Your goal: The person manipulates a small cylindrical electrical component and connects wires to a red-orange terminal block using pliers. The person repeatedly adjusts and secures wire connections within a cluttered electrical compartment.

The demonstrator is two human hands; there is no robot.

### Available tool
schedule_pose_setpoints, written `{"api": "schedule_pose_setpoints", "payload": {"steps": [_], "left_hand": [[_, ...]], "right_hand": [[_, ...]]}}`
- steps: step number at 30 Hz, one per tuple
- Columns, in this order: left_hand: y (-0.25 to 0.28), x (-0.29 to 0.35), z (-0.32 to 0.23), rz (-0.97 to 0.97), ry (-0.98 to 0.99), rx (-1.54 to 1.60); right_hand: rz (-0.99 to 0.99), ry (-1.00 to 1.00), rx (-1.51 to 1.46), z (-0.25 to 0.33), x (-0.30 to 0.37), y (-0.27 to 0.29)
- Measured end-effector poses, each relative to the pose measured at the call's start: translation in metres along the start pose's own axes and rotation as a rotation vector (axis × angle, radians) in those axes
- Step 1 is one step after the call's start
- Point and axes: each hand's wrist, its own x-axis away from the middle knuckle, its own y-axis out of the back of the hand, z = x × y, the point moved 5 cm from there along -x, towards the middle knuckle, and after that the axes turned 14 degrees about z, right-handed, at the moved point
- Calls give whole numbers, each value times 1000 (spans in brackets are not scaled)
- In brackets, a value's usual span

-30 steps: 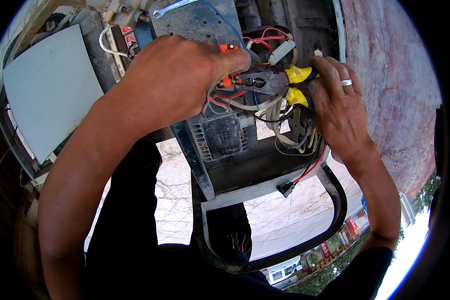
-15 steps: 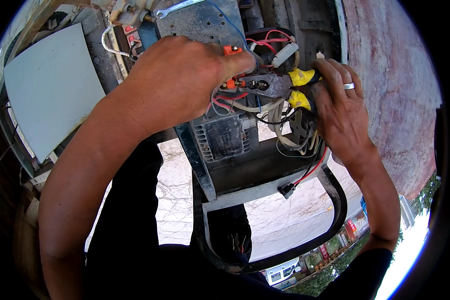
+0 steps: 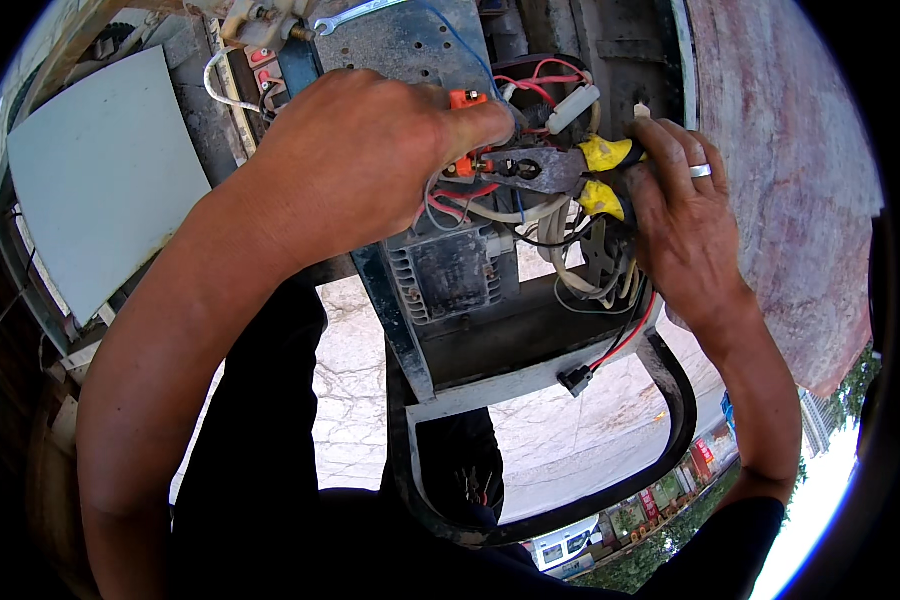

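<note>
My right hand (image 3: pixel 685 205) is closed round the yellow-and-black handles of a pair of pliers (image 3: pixel 550 170). Their metal jaws point left and meet an orange connector (image 3: pixel 465 163) below my left thumb. My left hand (image 3: pixel 380 160) is closed, its thumb stretched along the top of the connector area. A second orange piece (image 3: pixel 467 98) shows above that thumb. What the left fingers grip is hidden behind the hand. Red wires (image 3: pixel 545 80), a white connector block (image 3: pixel 572 108) and a bundle of pale cables (image 3: pixel 570 265) surround the pliers.
Below the hands sits a finned metal box (image 3: pixel 450 275) in a frame. A black plug (image 3: pixel 575 380) hangs on red and black wires over the frame's edge. A wrench (image 3: pixel 355 15) lies on the metal plate (image 3: pixel 400 50). At left is a pale panel (image 3: pixel 105 180).
Very little differs. The pliers' jaws and my right hand have shifted slightly; both hands keep their hold in the same place.
</note>
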Motion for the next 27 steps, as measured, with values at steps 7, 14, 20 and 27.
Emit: {"api": "schedule_pose_setpoints", "payload": {"steps": [7,14,20,27], "left_hand": [[-1,-1,-1,16,16,-4],[-2,-1,0,-10,7,-23],[-1,-1,-1,16,12,-16],[-3,-1,0,19,26,-36]], "right_hand": [[15,11,-11,0,1,-1],[64,3,-45,0,-1,3],[29,8,23,0,0,2],[35,0,33,1,0,0]]}}
